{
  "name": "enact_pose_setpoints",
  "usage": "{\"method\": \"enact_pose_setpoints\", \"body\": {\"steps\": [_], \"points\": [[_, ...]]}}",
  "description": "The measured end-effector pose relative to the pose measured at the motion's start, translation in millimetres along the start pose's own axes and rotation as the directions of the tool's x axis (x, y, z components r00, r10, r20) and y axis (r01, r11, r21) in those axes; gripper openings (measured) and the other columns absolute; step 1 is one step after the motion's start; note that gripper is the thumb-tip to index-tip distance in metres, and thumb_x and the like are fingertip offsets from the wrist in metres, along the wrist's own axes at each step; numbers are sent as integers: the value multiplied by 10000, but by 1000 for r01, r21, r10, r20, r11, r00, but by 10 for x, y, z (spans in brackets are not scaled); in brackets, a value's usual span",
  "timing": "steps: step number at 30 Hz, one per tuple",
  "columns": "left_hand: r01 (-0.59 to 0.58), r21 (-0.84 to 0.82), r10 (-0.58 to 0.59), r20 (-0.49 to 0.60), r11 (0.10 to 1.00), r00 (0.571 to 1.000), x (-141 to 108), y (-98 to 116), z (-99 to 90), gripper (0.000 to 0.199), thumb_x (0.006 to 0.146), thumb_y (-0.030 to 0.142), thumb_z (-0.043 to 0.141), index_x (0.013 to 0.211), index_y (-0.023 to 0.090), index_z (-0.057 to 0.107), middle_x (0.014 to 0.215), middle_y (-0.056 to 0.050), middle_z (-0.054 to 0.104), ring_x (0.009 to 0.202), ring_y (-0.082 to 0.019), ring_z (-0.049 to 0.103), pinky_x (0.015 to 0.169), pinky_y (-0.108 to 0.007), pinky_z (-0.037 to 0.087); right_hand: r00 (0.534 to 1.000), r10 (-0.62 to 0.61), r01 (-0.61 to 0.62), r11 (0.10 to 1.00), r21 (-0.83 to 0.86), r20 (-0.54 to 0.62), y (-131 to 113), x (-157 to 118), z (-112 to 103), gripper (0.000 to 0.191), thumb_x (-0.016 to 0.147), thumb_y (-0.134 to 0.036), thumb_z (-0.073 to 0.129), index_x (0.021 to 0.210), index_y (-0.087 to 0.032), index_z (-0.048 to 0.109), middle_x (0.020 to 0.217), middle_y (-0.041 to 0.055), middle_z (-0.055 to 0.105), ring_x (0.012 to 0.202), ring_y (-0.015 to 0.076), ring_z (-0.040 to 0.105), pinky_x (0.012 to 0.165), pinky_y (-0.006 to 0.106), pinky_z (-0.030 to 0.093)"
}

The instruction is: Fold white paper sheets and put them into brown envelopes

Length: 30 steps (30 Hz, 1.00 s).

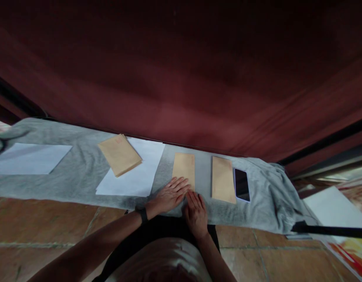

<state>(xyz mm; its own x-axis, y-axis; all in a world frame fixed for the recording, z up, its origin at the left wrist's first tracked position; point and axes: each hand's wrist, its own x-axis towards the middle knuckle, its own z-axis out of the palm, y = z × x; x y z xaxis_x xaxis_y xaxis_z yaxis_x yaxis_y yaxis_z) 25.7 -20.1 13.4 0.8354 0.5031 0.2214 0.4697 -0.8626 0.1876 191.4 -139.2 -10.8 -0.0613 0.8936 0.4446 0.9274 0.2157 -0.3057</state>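
A tan paper envelope [184, 166] lies flat on a grey cloth in front of me, its long sides running away from me. My left hand [171, 193] rests palm down over its near left part, fingers stretched and slightly apart. Against the near right corner is my right hand [196, 213], its fingers laid forward on the paper, close to my left fingertips. The envelope's near edge is hidden under both hands. To the right lies another tan envelope [223, 179]. On the left, a small stack of tan envelopes [120, 155] sits askew on white paper sheets [130, 185].
A phone [242, 185] with a dark screen lies beside the right envelope. More white paper [32, 158] is at the far left. The grey cloth [81, 176] covers a narrow surface, with a dark red fabric wall [181, 98] behind it. Tiled floor [51, 223] shows in front.
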Motion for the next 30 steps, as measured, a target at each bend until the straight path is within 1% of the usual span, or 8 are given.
{"method": "enact_pose_setpoints", "body": {"steps": [6, 11, 16, 20, 25, 30], "points": [[-7, -6, 7, -8, 1000, 1000, -67, -31, -3, 434, 1067, 327, 365, 1477, 258, 487, 1593, -49, 437, 1497, -207, 343, 1250, -448, 232, 1000, 0, 0, 1000, -10, 4, 3, 0, -5, 535, 947, -134, 416, 1476, -152, 490, 1443, 99, 597, 1384, 218, 499, 1202, 448, 338], [-45, 3, 45, -11, 999, 999, -182, -105, 23, 464, 1060, 326, 391, 1520, 287, 426, 1615, -37, 401, 1511, -205, 312, 1249, -448, 228, 1000, 2, -2, 1000, -29, 7, 1, 2, -2, 541, 952, -149, 422, 1490, -151, 476, 1437, 100, 603, 1379, 214, 506, 1205, 438, 335], [-81, 16, 80, 38, 997, 996, -261, -137, -65, 495, 1047, 325, 432, 1540, 294, 392, 1624, -41, 384, 1519, -213, 295, 1239, -442, 242, 1000, -15, 15, 999, -40, 21, -1, 9, -21, 544, 965, -147, 406, 1507, -148, 450, 1431, 106, 608, 1377, 217, 511, 1203, 446, 339], [-101, 21, 99, 88, 995, 991, -292, -143, -155, 543, 1032, 348, 479, 1559, 311, 350, 1635, -38, 363, 1523, -216, 285, 1237, -435, 239, 1000, -5, 5, 999, -33, 14, -3, 12, -28, 530, 968, -149, 418, 1496, -154, 469, 1417, 108, 620, 1367, 217, 522, 1200, 444, 349], [-121, 21, 119, 95, 992, 988, -319, -153, -209, 575, 1007, 402, 538, 1551, 353, 359, 1647, -21, 339, 1530, -227, 266, 1238, -438, 225, 999, -16, 17, 999, -35, 32, 7, 2, -29, 513, 972, -144, 414, 1481, -128, 480, 1446, 122, 593, 1383, 226, 505, 1209, 452, 332], [-125, 27, 122, 94, 992, 988, -331, -159, -191, 583, 997, 433, 554, 1545, 361, 370, 1647, -16, 340, 1527, -225, 274, 1246, -434, 203, 999, -20, 21, 999, -37, 32, 11, -7, -21, 510, 972, -137, 416, 1477, -122, 481, 1454, 122, 586, 1393, 224, 493, 1214, 455, 322]]}}
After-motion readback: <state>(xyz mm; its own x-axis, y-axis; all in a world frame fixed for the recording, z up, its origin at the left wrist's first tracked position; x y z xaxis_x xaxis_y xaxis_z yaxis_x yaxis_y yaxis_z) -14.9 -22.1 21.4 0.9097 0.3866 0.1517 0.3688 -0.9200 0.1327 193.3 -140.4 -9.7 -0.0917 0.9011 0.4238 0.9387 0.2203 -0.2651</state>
